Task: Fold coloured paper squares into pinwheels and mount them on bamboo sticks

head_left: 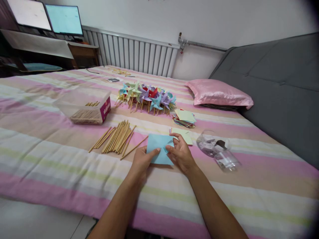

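Observation:
A blue paper square (155, 142) is held up just above the striped bed, between both hands. My left hand (142, 160) grips its left edge, thumb lying on the face. My right hand (181, 153) is at the right side, thumb and fingers closed on the paper near a slit or fold there. Just left of the paper lies a single wooden stick (134, 148), beside a loose bundle of sticks (117, 137). Light green paper sheets (184, 135) lie behind my right hand, partly hidden by it.
Finished paper pinwheels (147, 96) sit in a cluster farther back. A clear plastic box (86, 106) with sticks stands at left. A stack of coloured paper (184, 118), clear round containers (219, 149) and a pink pillow (221, 93) are to the right.

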Demonstrator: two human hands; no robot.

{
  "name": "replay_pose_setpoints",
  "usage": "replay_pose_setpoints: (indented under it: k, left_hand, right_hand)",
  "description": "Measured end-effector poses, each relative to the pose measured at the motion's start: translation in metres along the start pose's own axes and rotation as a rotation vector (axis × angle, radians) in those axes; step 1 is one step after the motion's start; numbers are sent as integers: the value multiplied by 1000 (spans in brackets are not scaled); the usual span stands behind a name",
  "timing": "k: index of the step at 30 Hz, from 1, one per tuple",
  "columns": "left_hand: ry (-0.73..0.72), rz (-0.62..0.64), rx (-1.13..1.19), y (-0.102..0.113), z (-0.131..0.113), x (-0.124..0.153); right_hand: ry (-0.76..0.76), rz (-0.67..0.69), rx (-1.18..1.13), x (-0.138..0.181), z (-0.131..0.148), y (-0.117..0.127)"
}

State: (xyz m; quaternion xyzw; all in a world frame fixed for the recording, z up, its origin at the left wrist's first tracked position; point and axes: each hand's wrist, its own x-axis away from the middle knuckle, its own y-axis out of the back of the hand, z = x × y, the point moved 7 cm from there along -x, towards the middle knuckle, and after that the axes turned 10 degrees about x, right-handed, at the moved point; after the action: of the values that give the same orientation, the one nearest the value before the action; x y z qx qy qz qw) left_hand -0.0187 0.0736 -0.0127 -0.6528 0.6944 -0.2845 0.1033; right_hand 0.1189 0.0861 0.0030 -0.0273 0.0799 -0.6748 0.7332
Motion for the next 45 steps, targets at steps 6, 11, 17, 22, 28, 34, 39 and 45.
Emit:
replay_pose_setpoints:
  k: [6, 11, 17, 22, 28, 34, 39, 45]
  left_hand:
    - [-33, -6, 71, 0, -4, -1]
    - [-48, -3, 58, 2, -6, -1]
    - [-6, 20, 18, 1, -1, -1]
    - [4, 8, -26, 1, -1, -1]
    - [11, 11, -57, 0, 0, -1]
    - [9, -23, -76, 0, -3, 1]
    - [-47, -79, -117, 3, -5, 0]
    - [-102, -113, -68, 5, -7, -1]
  right_hand:
    - [30, -84, -46, -3, 5, 5]
    - [46, -31, 47, -4, 2, 3]
    - [46, 38, 108, -3, -2, 1]
    - [66, -9, 222, -3, -2, 6]
    - [64, -58, 360, -3, 1, 7]
    - [59, -62, 407, -2, 1, 7]
    - [86, -32, 431, -2, 1, 5]
    - [151, -32, 331, 0, 9, 1]
